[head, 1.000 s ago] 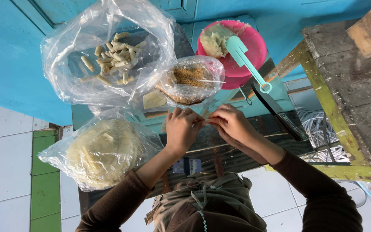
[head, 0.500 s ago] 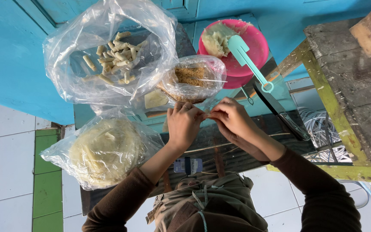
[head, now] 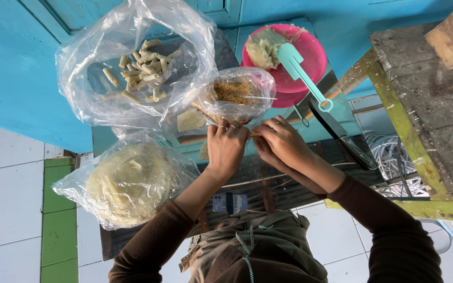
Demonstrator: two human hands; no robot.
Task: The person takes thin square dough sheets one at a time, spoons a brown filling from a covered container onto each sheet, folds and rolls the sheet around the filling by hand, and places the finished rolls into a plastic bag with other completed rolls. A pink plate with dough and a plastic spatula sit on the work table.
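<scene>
- Left hand (head: 226, 148) and right hand (head: 280, 142) meet, fingers curled around a small pale roll (head: 256, 134), mostly hidden between them.
- Just beyond: bag of brown filling (head: 235, 94), contents blurred by plastic.

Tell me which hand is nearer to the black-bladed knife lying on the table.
The right hand. It sits just beside the black-bladed knife, which lies past it toward the table's edge. The left hand is farther off, on the other side of the right hand, under the small clear bag of brown crumbs.

pale roll (head: 254, 134), seemingly pinched, mostly hidden
</scene>
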